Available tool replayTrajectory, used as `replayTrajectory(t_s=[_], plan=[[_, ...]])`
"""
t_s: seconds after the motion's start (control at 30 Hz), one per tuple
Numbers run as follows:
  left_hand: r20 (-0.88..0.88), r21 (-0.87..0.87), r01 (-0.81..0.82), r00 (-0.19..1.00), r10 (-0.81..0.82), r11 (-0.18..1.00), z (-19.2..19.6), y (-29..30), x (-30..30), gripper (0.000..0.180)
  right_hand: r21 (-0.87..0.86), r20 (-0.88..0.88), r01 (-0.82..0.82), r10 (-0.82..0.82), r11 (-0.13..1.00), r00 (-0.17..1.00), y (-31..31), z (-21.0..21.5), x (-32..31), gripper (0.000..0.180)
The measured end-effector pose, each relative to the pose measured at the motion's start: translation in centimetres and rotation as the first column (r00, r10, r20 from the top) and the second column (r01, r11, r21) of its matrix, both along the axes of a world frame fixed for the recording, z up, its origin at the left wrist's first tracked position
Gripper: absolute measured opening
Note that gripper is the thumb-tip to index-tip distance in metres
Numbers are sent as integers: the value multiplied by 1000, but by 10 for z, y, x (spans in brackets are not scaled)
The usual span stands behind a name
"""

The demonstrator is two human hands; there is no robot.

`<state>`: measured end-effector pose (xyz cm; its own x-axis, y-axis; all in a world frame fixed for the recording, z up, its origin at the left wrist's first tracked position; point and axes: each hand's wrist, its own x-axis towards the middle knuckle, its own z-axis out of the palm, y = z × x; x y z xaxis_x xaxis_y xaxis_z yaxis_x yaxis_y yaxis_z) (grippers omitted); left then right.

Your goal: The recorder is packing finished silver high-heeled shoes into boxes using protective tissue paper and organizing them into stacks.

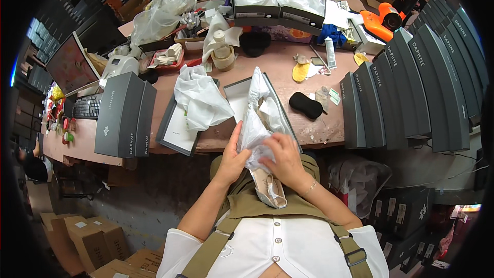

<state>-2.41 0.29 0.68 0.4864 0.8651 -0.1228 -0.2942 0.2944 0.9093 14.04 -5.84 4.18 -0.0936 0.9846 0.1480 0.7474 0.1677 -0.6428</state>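
- My left hand point(232, 155) and right hand point(284, 158) both grip the tissue point(256, 131) around a shoe point(271, 189), below the table's point(288, 62) near edge.
- Tissue looks light, limp, tearable; I judge the stiff sole the safer hold.

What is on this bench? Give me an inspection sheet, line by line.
Surface: pinkish worktable, stained and worn at its front edge.
Job's things: pale shoe half wrapped in white tissue paper; open shoe box behind it.
Clutter: loose tissue, black shoe insert, tape roll, white tube, plastic bag.
Hands: left hand and right hand both grip the tissue around the shoe.
Cables: thin cable at right.
Surroundings: row of grey boxes, keyboard, cardboard cartons.
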Motion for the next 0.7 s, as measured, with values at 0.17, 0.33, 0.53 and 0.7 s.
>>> replayTrajectory(t_s=[0.17, 0.33, 0.53, 0.7], plan=[[-147, 144, 23, 989, -2, 989, 1, 1, 2, 76, 172, -276, 167, -115, 971, 954, 30, -26, -6, 60], [-212, 186, -62, 972, 102, 981, -1, -8, 7, 71, 14, -204, 175, -168, 984, 964, 51, -47, -10, 47], [-339, 384, -234, 864, 372, 893, 3, -13, 20, 64, 156, -336, 27, 28, 987, 941, 30, -19, -6, 54], [-29, 157, -423, 901, 433, 892, -31, -9, 39, 49, 142, -328, 71, -21, 987, 945, 18, -20, -4, 59]])
